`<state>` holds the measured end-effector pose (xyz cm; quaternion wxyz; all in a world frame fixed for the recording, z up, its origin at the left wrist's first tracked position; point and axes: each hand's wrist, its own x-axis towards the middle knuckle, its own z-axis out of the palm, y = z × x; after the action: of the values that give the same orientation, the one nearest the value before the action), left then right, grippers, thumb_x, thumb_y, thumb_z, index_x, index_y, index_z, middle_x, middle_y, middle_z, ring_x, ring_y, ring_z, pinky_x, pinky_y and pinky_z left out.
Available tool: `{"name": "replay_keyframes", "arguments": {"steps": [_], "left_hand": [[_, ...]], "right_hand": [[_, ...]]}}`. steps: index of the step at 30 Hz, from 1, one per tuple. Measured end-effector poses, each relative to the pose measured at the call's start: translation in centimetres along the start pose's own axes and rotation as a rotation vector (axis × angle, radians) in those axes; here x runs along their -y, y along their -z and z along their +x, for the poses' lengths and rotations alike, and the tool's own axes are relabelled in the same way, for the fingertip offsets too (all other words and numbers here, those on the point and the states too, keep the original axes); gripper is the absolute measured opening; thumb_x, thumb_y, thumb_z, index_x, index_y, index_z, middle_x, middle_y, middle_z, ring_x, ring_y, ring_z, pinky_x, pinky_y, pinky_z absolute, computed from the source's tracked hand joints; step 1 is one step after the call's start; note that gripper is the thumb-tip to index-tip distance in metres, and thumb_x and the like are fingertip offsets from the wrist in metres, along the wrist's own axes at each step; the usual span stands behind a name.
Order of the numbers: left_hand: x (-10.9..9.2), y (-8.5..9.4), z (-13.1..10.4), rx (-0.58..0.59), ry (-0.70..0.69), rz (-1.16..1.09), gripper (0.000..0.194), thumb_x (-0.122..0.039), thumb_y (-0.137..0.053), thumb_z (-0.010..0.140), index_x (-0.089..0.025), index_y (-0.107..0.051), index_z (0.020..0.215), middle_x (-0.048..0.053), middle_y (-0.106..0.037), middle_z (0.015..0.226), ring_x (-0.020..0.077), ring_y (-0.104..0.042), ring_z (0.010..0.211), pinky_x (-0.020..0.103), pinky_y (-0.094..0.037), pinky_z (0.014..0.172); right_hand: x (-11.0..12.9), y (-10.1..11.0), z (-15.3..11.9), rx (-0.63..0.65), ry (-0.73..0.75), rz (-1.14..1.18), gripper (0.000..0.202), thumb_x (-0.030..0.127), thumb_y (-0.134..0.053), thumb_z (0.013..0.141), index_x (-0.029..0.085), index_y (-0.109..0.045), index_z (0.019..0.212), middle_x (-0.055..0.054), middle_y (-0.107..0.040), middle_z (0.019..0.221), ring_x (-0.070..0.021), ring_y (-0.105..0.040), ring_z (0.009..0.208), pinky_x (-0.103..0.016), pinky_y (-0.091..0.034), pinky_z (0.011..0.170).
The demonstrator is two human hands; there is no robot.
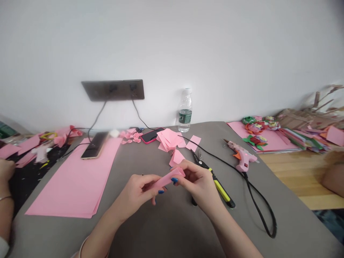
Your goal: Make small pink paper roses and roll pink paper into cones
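A small piece of pink paper (168, 178), curled along its length, is held above the grey table between both hands. My left hand (142, 190) pinches its left end, thumb on the near side. At the other end, my right hand (197, 181) grips the curled edge between thumb and fingers. Just beyond the hands lies a loose pile of cut pink paper pieces (168, 139). Pliers with black and yellow handles (221, 188) rest beside my right hand, partly hidden by it. A pink glue gun (243, 156) lies further right, its black cord looping toward me.
Large pink sheets (72, 186) lie on the left with a phone (96, 145) on them. Another phone (150, 136) and a water bottle (185, 111) stand near the wall. Paper flowers (256, 129) sit at right. Other people's arms (5, 190) show at both edges.
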<state>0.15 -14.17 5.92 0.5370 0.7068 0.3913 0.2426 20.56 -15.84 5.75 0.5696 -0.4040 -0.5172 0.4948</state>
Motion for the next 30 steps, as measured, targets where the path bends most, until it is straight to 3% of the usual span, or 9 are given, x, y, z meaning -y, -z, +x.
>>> {"name": "replay_keyframes", "arguments": {"steps": [7, 16, 21, 25, 30], "left_hand": [[0.4, -0.6, 0.4, -0.046, -0.061, -0.023, 0.025, -0.03, -0.055, 0.095, -0.019, -0.076, 0.104, 0.002, -0.074, 0.084, 0.0103, -0.062, 0.055, 0.022, -0.048, 0.062], [0.8, -1.2, 0.5, -0.07, -0.034, -0.061, 0.032, -0.038, -0.053, 0.096, -0.017, -0.077, 0.098, 0.004, -0.074, 0.086, 0.01, -0.061, 0.054, 0.021, -0.046, 0.054], [1.3, -0.7, 0.4, 0.01, 0.06, -0.166, 0.034, -0.041, -0.056, 0.094, -0.018, -0.07, 0.115, 0.009, -0.075, 0.098, 0.0125, -0.064, 0.06, 0.021, -0.045, 0.051], [1.6, -0.2, 0.5, 0.099, 0.12, -0.216, 0.038, -0.042, -0.055, 0.095, -0.018, -0.068, 0.122, 0.01, -0.075, 0.094, 0.0109, -0.063, 0.056, 0.019, -0.041, 0.048], [1.9, -0.7, 0.6, 0.055, 0.102, -0.237, 0.037, -0.043, -0.055, 0.095, -0.017, -0.07, 0.117, 0.012, -0.076, 0.098, 0.0104, -0.064, 0.055, 0.019, -0.04, 0.047]], "right_hand": [[-1.2, -1.0, -0.3, 0.046, -0.117, 0.13, 0.021, 0.03, -0.077, 0.076, 0.02, -0.071, 0.093, 0.001, -0.066, 0.076, -0.0139, -0.064, 0.064, -0.025, -0.055, 0.06], [-1.3, -1.9, -0.2, 0.04, -0.165, 0.089, 0.021, 0.038, -0.075, 0.078, 0.017, -0.07, 0.082, -0.001, -0.064, 0.073, -0.0129, -0.062, 0.058, -0.026, -0.054, 0.058], [-1.4, -1.1, 0.2, 0.038, -0.157, 0.041, 0.026, 0.043, -0.076, 0.076, 0.018, -0.071, 0.082, -0.002, -0.067, 0.075, -0.0136, -0.061, 0.057, -0.027, -0.053, 0.057], [-1.5, -0.2, 0.6, 0.051, -0.163, -0.01, 0.027, 0.043, -0.076, 0.075, 0.018, -0.072, 0.083, -0.003, -0.071, 0.076, -0.0144, -0.062, 0.059, -0.027, -0.054, 0.059], [-2.1, -0.2, 1.0, 0.041, -0.173, 0.016, 0.029, 0.045, -0.076, 0.075, 0.018, -0.071, 0.083, -0.003, -0.071, 0.071, -0.0162, -0.066, 0.062, -0.028, -0.054, 0.06]]}}
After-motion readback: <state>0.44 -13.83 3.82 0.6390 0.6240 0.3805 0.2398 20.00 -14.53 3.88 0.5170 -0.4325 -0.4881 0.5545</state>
